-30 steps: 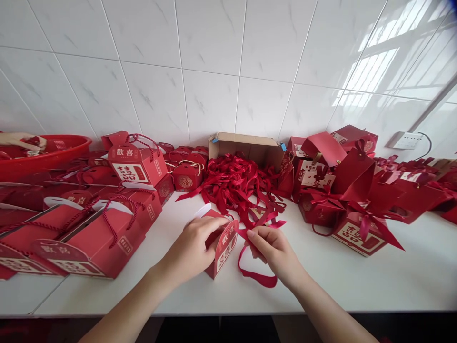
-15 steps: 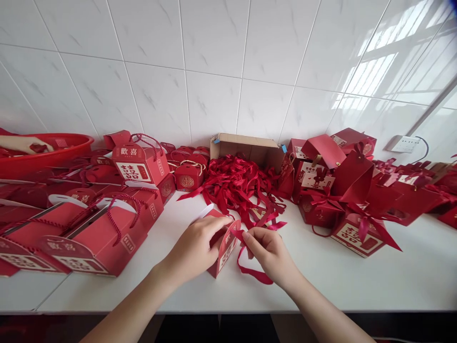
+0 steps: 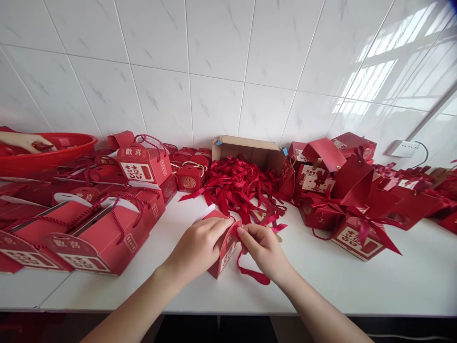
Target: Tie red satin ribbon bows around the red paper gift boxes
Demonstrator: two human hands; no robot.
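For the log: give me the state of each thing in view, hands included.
Left hand: gripping the small box
Small box: on the table, held
Right hand: pinching the ribbon strip
Ribbon strip: partly pinched, rest trailing loose
Ribbon heap: loose, tangled
Carton: open, ribbons spilling out
Front-right box: bow tied
Red basin: a co-worker's hand in it

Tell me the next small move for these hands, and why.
I'd probably push the pinched red ribbon inward at the top of the small box: the right hand holds it there, the left hand steadies the box, and the ribbon's tail trails loose. Whether it already passes through is hidden.
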